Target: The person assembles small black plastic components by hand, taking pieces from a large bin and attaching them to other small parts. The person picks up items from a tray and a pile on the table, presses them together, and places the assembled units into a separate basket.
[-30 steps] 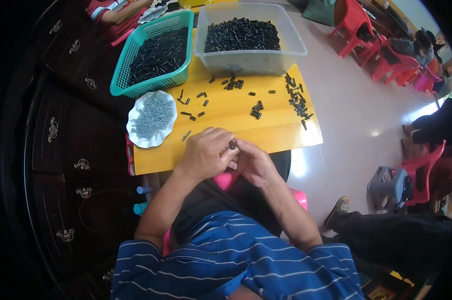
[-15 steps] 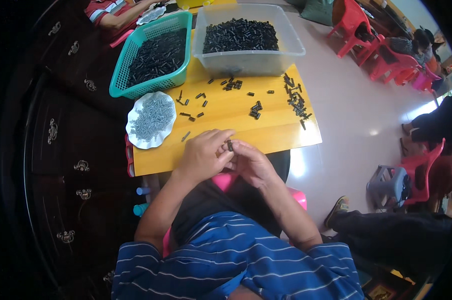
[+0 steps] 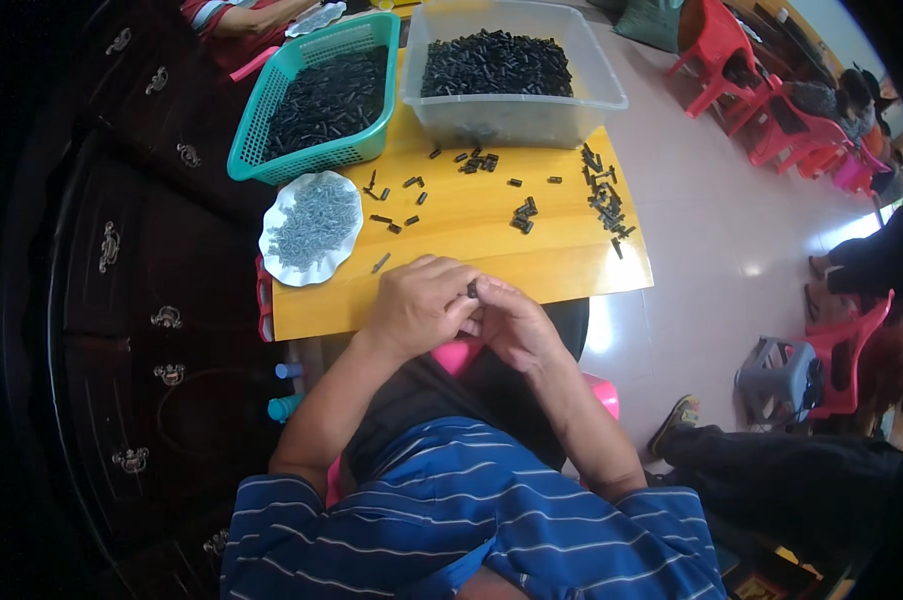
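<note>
At the near edge of the yellow table, my left hand and my right hand meet with fingers closed. A small black plastic piece is pinched between them, mostly covered by the fingertips. Whether a metal pin is in it is hidden. Just beyond my left hand lies a single loose metal pin. A white wavy-edged plate of silvery pins or screws stands to the left. Loose black pieces are scattered over the table, and longer assembled-looking ones are heaped at the right edge.
A green basket and a clear plastic tub, both full of black pieces, stand at the back. Dark drawers line the left side. Another person's arm shows at the far left. Red chairs and a grey stool are on the right.
The whole view has shifted slightly, so the table items appear a little further right and higher. My hands stay together, and the black piece is now more covered by my fingers.
</note>
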A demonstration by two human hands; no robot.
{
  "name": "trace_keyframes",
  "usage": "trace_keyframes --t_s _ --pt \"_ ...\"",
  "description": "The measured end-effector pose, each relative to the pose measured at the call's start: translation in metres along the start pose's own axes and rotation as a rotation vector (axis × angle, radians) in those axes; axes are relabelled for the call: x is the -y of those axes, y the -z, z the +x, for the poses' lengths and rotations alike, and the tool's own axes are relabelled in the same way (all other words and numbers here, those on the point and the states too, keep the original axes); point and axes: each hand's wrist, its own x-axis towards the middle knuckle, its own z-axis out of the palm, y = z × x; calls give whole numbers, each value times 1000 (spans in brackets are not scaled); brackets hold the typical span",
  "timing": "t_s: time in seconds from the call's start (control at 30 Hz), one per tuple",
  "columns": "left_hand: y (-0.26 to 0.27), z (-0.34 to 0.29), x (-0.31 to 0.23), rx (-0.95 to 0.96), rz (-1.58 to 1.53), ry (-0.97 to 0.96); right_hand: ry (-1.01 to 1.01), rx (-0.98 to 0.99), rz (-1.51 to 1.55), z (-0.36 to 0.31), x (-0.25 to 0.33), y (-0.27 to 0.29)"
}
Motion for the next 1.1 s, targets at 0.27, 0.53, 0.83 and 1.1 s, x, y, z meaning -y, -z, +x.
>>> trace_keyframes --t_s 0.27,0.53,0.83,1.1 --pt "12 -7 -2 30 -237 66 17 -14 -52 -8 4 -11" --pt "34 -28 10 65 -420 307 -60 -56 -253 -7 -1 -15" --pt "120 48 106 -399 203 312 -38 -160 -290 -6 0 -17" --pt "72 27 107 -153 203 304 -20 -184 -266 -7 3 -17"
